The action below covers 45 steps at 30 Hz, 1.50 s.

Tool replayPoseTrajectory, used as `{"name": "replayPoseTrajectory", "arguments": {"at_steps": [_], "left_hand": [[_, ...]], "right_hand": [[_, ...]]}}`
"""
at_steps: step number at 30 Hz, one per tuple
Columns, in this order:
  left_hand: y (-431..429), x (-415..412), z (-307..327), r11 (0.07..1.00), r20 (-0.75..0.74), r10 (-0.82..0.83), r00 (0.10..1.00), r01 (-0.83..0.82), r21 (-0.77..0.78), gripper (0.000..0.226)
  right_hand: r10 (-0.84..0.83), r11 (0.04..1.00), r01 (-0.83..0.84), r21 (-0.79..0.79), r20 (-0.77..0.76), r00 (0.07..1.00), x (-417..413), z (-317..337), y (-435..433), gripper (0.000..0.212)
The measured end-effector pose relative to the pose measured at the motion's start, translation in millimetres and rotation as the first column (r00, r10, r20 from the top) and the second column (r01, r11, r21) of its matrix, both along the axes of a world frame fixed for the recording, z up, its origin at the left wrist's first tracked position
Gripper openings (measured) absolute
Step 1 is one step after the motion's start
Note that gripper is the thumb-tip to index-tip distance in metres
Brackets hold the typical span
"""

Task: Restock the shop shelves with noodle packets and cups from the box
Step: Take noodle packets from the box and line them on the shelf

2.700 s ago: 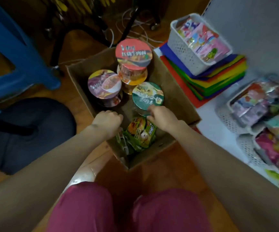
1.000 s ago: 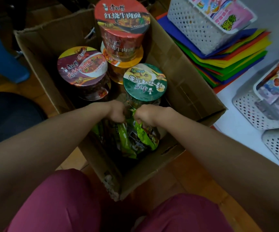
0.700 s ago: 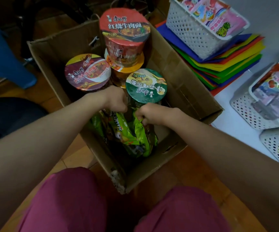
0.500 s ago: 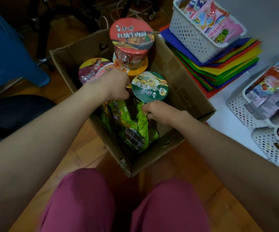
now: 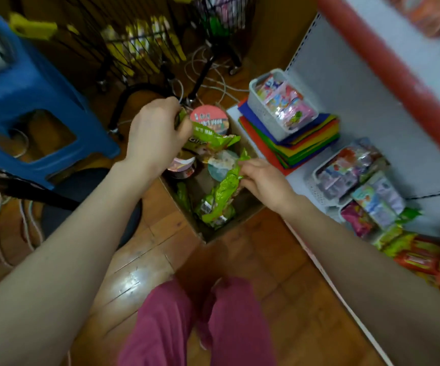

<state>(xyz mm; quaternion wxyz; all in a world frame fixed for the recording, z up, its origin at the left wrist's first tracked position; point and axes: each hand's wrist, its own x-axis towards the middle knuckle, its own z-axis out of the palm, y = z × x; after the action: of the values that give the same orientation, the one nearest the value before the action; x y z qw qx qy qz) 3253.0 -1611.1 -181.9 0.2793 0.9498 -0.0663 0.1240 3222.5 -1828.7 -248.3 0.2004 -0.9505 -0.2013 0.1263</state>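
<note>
Head: three cups, two held packets

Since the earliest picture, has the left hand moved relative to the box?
Yes. The left hand moved toward the far end of the box, gripping a green packet.

The left hand shows only its back; its fingers are hidden round the top of a green packet, whose print is too blurred to read. That hand and packet cover much of the box and part of the red-lidded cup. The fingertips of the right hand vanish behind a second packet. The upper shelf and the snacks at the right edge are smeared and cut off.
</note>
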Motion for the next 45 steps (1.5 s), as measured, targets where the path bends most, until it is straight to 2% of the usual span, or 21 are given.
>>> {"name": "replayPoseTrajectory", "arguments": {"at_steps": [7,15,19,22,24,26,30,41,45], "left_hand": [[-7,-16,162,0.998,0.129,-0.029,0.991,0.035,-0.044,0.027],[-8,-25,304,0.984,0.012,-0.110,0.994,0.111,-0.142,0.027],[-14,-32,351,0.969,0.032,-0.150,0.988,0.153,-0.194,0.033],[-20,-35,380,0.962,0.091,-0.153,0.984,0.170,-0.215,0.046],[-26,-35,395,0.963,0.131,-0.142,0.981,0.168,-0.213,0.052],[-32,-34,405,0.971,0.197,-0.125,0.973,0.161,-0.179,0.045],[-46,-33,425,0.965,0.319,-0.114,0.941,0.181,-0.190,0.030],[-110,-24,478,0.938,0.390,-0.016,0.920,0.149,-0.312,0.028],[-139,-18,493,0.939,0.397,0.006,0.918,0.131,-0.317,0.024]], "right_hand": [[-0.090,0.996,0.090,0.025,0.015,0.996,-22,172,-4,0.022],[-0.296,0.953,0.287,0.099,0.103,0.950,-44,321,-3,0.020],[-0.404,0.909,0.372,0.187,0.184,0.896,-51,374,-8,0.020],[-0.503,0.849,0.441,0.291,0.187,0.844,-58,406,-15,0.020],[-0.538,0.823,0.460,0.333,0.199,0.819,-63,425,-20,0.035],[-0.541,0.830,0.464,0.309,0.247,0.804,-68,441,-26,0.044],[-0.518,0.854,0.451,0.259,0.359,0.776,-66,466,-44,0.038],[-0.703,0.664,0.350,0.660,0.393,0.592,-40,540,-128,0.014],[-0.779,0.545,0.305,0.781,0.336,0.529,-25,568,-166,0.026]]}}
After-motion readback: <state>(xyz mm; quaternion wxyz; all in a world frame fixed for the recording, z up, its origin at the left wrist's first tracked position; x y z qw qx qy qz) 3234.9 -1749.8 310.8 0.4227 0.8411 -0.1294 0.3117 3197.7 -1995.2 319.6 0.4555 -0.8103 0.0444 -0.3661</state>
